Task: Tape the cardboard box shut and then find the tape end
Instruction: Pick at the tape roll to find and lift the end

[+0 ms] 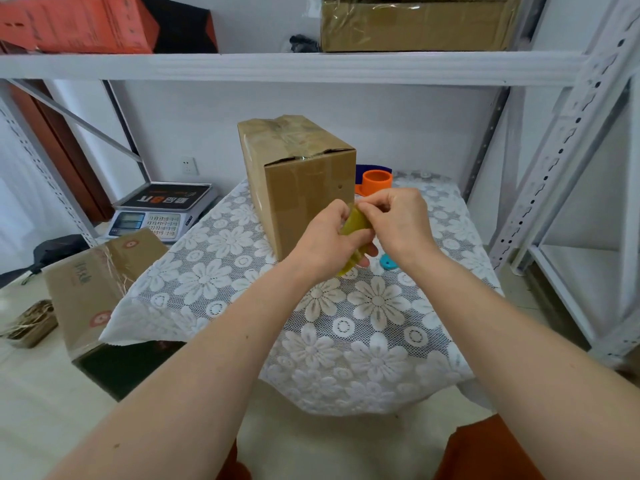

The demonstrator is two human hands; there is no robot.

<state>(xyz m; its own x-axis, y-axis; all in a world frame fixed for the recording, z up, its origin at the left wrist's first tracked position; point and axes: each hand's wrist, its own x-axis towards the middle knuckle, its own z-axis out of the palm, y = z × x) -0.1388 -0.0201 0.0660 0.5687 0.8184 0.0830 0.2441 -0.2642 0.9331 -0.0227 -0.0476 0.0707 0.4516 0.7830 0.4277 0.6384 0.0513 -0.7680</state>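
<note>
A brown cardboard box (304,181) stands upright on the lace-covered table (363,327), its top flaps closed under clear tape. Just in front of it, above the table, my left hand (327,240) grips a yellowish roll of tape (354,225) from the left side. My right hand (398,220) pinches at the top edge of the roll with thumb and fingertips. Most of the roll is hidden between the two hands.
An orange cup-like object (376,181) and a blue item stand behind the box. A small blue disc (388,262) lies under my right wrist. A scale (157,213) and an open carton (93,289) sit at the left; metal shelving (561,174) rises at right.
</note>
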